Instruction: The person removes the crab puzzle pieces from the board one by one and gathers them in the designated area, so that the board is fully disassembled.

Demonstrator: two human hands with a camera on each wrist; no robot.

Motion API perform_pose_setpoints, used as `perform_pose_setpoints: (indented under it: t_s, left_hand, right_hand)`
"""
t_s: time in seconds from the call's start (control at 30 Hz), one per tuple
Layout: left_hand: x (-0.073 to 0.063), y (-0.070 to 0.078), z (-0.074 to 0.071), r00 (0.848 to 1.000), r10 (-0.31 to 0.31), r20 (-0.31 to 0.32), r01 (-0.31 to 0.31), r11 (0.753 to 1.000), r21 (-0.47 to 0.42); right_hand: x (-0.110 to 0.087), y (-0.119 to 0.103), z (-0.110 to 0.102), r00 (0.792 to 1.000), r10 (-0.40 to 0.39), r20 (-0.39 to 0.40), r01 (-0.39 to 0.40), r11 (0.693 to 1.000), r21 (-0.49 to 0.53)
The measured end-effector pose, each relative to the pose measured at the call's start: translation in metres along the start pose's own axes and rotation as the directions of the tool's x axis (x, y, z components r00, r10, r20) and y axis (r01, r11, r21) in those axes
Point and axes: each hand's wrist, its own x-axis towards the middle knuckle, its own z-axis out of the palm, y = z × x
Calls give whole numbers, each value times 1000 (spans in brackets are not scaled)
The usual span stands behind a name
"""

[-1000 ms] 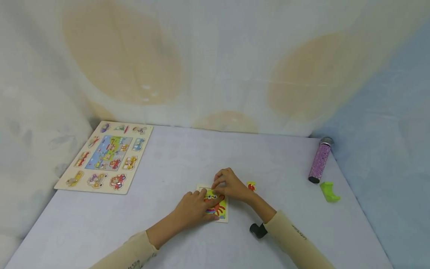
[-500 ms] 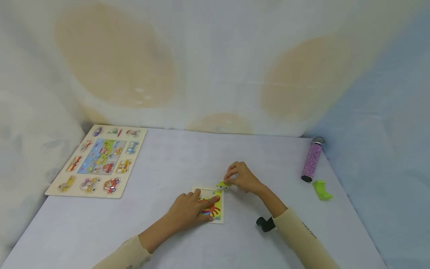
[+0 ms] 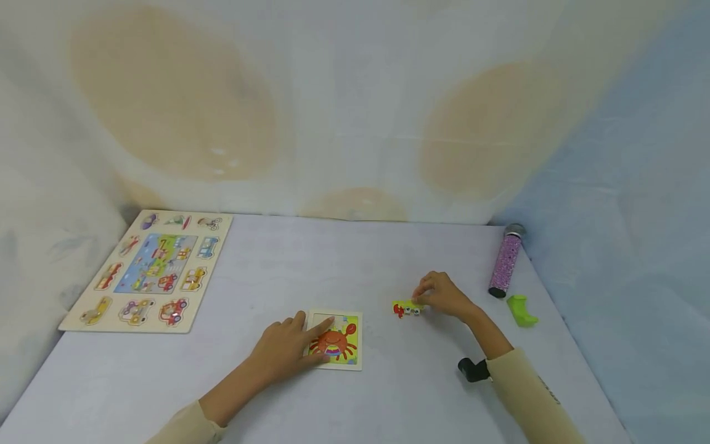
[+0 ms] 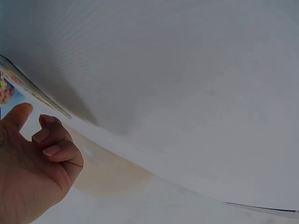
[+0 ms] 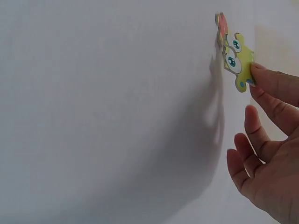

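Observation:
A small crab puzzle board [image 3: 359, 345] with a pale frame lies on the table in the head view. My left hand [image 3: 283, 348] rests over its left side, index finger and thumb stretched across the picture. In the left wrist view that hand [image 4: 37, 163] shows some loosely bent fingers. My right hand [image 3: 444, 294] pinches a yellow-green puzzle piece with two eyes [image 5: 243, 65] between thumb and index finger, its other fingers loose [image 5: 257, 144]. Beside the pinched piece is a red and yellow puzzle piece [image 3: 397, 309]; whether they touch, I cannot tell.
A larger vehicle puzzle board [image 3: 211, 259] lies at the back left. At the right are a purple glittery microphone [image 3: 505, 265] and a green curved piece [image 3: 520, 310]. A black curved object [image 3: 473, 370] sits by the right forearm, partly hidden.
My right hand has lifted the eyed piece off the crab board and carried it right, beside the red and yellow piece. My left hand stays on the board, slightly further left on it.

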Motion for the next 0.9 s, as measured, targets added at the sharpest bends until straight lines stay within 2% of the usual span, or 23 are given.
perform_pose_setpoints:
  t_s: [0.27,0.47,0.73,0.9]
  left_hand:
    - [-5,-5,1,1000,8,-12,-9,1000,-6]
    - [-6,-7,3,1000,12,-12,-12,1000,-1]
    - [-8,-8,4,999,21,-32,-21,1000,7]
    - [-7,-10,3,998,28,-52,-28,1000,5]
  right_hand:
    - [-2,13,-11,1000,9,15,-10,1000,22]
    - [1,19,-10,1000,16,13,-16,1000,22]
    - [4,26,-1,997,-55,-62,53,998,-28]
    - [3,27,6,982,-121,-148,116,992,-44]
